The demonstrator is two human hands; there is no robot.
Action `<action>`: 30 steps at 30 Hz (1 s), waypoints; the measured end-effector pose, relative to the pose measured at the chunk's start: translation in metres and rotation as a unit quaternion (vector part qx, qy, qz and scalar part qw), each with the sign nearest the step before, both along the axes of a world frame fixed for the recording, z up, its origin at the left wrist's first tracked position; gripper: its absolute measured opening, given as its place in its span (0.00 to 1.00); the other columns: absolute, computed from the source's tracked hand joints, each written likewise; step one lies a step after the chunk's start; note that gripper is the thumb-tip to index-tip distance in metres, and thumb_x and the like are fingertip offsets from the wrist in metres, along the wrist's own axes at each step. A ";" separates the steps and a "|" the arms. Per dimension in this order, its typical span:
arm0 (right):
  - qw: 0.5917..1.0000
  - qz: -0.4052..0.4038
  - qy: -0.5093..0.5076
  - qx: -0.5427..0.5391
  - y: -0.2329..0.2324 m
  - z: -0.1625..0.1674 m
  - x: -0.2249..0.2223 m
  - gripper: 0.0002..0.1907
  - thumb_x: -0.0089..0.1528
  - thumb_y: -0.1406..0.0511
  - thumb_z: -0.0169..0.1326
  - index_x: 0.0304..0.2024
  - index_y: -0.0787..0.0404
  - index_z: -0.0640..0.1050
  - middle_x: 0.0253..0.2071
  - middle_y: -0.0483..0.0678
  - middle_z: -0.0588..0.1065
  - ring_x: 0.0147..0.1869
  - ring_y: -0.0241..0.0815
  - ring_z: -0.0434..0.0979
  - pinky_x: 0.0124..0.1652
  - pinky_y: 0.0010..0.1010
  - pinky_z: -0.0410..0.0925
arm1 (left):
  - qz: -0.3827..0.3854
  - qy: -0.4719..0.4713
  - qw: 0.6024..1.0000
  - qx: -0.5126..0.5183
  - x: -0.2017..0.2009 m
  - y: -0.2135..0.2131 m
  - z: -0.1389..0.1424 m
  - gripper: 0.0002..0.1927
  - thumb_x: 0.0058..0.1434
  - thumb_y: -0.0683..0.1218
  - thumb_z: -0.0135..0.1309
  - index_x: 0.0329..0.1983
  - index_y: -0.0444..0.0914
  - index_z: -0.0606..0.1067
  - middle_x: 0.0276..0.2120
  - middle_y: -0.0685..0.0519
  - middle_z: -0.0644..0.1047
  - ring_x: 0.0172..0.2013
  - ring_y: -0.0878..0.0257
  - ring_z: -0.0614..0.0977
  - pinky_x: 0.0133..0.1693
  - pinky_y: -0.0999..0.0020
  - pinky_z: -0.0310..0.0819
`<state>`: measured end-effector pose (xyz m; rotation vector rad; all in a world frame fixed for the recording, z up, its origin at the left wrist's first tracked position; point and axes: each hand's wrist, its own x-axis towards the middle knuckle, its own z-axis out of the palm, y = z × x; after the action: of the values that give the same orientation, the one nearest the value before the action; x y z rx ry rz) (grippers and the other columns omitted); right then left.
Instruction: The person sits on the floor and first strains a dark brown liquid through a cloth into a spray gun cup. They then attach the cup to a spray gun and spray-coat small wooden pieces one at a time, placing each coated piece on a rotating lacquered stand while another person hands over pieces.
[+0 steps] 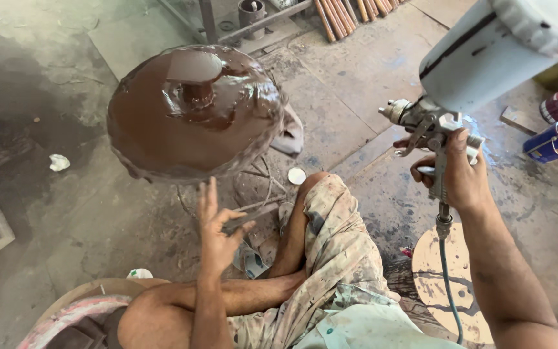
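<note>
Right hand (461, 173) has a firm grip on the spray gun (434, 123). Left hand (217, 229) hangs open-fingered just below the glossy brown disc (192, 110), holding nothing.

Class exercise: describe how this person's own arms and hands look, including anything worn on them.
Both arms are bare to the frame edge: no sleeves, gloves, watch or rings visible. The left hand and right hand are uncovered. The only clothing in view is pale, paint-spattered shorts over the legs.

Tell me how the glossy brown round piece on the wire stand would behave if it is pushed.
The glossy brown round piece looks freshly wet, so probably slippery and easy to smear. It overhangs the thin wire stand, so an edge push might tip it.
</note>
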<state>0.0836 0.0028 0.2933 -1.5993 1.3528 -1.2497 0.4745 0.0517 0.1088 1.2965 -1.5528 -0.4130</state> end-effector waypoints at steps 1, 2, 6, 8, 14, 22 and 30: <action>1.000 0.011 0.000 0.005 -0.001 0.002 0.003 0.45 0.65 0.33 0.32 0.58 0.63 0.73 0.44 0.49 0.81 0.26 0.38 0.75 0.20 0.23 0.64 | 0.024 -0.013 1.000 -0.010 0.006 0.002 0.001 0.11 0.45 0.45 0.72 0.29 0.39 0.82 0.78 0.45 0.53 0.77 0.42 0.48 0.74 0.45 0.41; 1.000 0.022 -0.001 0.009 -0.003 0.003 0.006 0.46 0.65 0.32 0.32 0.58 0.62 0.74 0.45 0.47 0.81 0.26 0.38 0.74 0.21 0.23 0.63 | 0.038 -0.031 0.999 -0.014 0.013 0.002 0.002 0.11 0.45 0.45 0.72 0.29 0.39 0.82 0.77 0.44 0.52 0.77 0.41 0.48 0.73 0.44 0.39; 0.999 0.018 -0.031 0.019 -0.009 -0.006 0.018 0.45 0.66 0.32 0.35 0.54 0.65 0.74 0.38 0.52 0.77 0.30 0.40 0.77 0.24 0.26 0.66 | 0.098 -0.114 0.989 -0.003 0.032 0.000 -0.001 0.11 0.47 0.46 0.72 0.30 0.39 0.82 0.77 0.43 0.52 0.77 0.40 0.48 0.73 0.42 0.37; 0.998 0.017 -0.040 0.044 -0.011 -0.010 0.022 0.45 0.64 0.31 0.34 0.53 0.63 0.74 0.36 0.53 0.77 0.28 0.41 0.77 0.23 0.26 0.65 | 0.117 -0.164 0.979 0.020 0.035 -0.002 -0.005 0.10 0.47 0.46 0.71 0.30 0.40 0.82 0.77 0.44 0.53 0.76 0.40 0.48 0.74 0.41 0.37; 0.987 0.105 -0.088 0.087 -0.008 -0.003 0.038 0.48 0.63 0.30 0.35 0.52 0.66 0.74 0.36 0.54 0.76 0.26 0.40 0.74 0.21 0.26 0.60 | 0.087 -0.224 0.970 0.048 0.014 -0.013 -0.015 0.09 0.48 0.44 0.69 0.30 0.40 0.81 0.76 0.47 0.55 0.75 0.41 0.49 0.72 0.40 0.37; 0.974 0.206 -0.053 0.081 -0.016 0.031 0.051 0.52 0.60 0.30 0.34 0.58 0.67 0.73 0.44 0.55 0.79 0.24 0.38 0.69 0.20 0.25 0.60 | 0.039 -0.223 0.974 0.028 -0.003 -0.022 -0.016 0.08 0.50 0.44 0.67 0.30 0.38 0.79 0.74 0.47 0.57 0.75 0.48 0.53 0.71 0.38 0.38; 0.988 0.151 -0.020 0.018 -0.050 0.043 0.068 0.40 0.67 0.33 0.37 0.45 0.63 0.70 0.32 0.54 0.71 0.27 0.40 0.71 0.23 0.30 0.64 | 0.026 -0.205 0.978 0.020 -0.009 -0.027 -0.020 0.08 0.50 0.42 0.67 0.29 0.37 0.78 0.75 0.44 0.57 0.75 0.48 0.53 0.72 0.41 0.40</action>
<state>0.1518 -0.0477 0.3359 -1.6719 1.0542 -1.0626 0.4653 0.0249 0.0884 1.5183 -1.8526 -0.1471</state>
